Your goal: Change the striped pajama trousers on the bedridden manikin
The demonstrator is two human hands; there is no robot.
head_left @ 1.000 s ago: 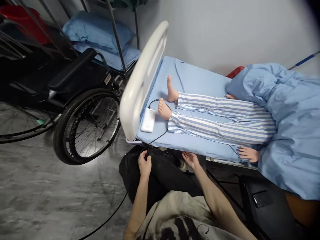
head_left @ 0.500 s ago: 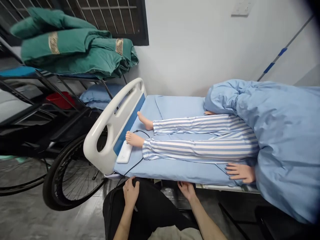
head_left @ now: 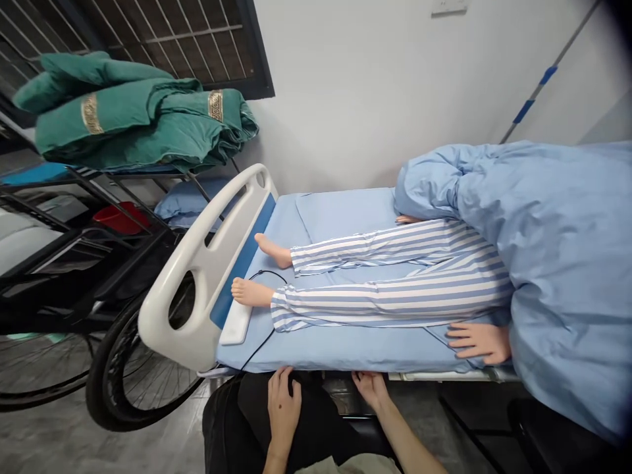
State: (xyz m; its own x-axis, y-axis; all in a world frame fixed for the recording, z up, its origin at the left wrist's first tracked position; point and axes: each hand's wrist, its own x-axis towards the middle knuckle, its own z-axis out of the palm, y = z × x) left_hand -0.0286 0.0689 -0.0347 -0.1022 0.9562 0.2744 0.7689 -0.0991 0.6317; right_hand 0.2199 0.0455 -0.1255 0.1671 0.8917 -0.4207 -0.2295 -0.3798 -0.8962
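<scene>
Left hand (head_left: pixel 284 405) is resting on dark trousers (head_left: pixel 316 421), fingers lying close together, thumb apart, pinching nothing. Right hand (head_left: pixel 372 390) is turning its palm up by the bed (head_left: pixel 355 355) edge, fingers loosely curled; whether they're gripping the edge, can't tell. Black cable (head_left: pixel 259 347) is crossing the sheet and dropping over the edge near the left hand, getting lost against the trousers. White device (head_left: pixel 237 325) is lying on the bed by the footboard (head_left: pixel 162 329), nearer bare foot (head_left: pixel 253 291) partly covering it; contact unclear. Main risk: a shifting knee or left hand could be snagging the cable, dragging the device. The right fingers, if rising carelessly, could be knocking the edge.
</scene>
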